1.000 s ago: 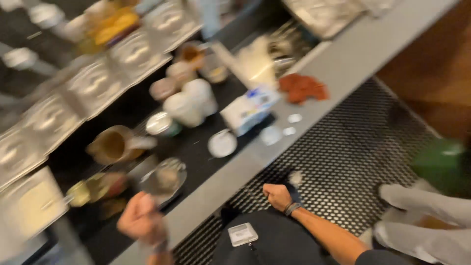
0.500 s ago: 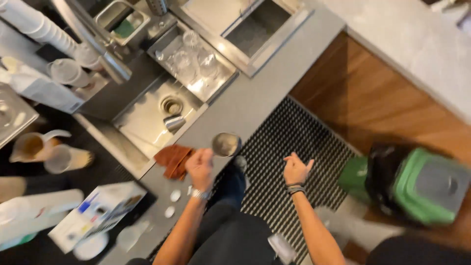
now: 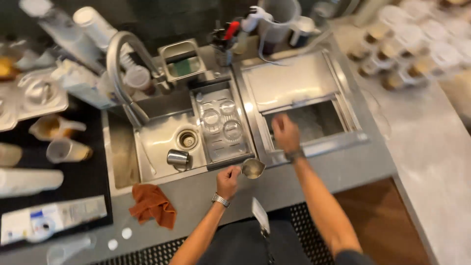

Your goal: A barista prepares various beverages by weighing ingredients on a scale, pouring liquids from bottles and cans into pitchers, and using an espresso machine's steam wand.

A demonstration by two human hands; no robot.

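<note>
Holding a small steel pitcher (image 3: pixel 253 168) by its handle, our left hand (image 3: pixel 228 179) keeps it upright at the front edge of the sink (image 3: pixel 162 140), fingers closed on the grip, so whatever is inside stays level and any drip would fall near the basin. Our right hand (image 3: pixel 285 132) reaches forward over the open ice bin (image 3: pixel 314 120), fingers loosely spread and clamped on nothing that we can make out, though blur hides the fingertips. We judge the bin's lid is slid back so the ice sits within arm's reach of the pitcher. A metal cup (image 3: pixel 177 157) lies on its side by the drain, apparently left there for rinsing, and the curved faucet (image 3: pixel 122 68) arches above it. An orange cloth (image 3: pixel 153 205) lies crumpled on the counter just left of us, handy for wiping.
</note>
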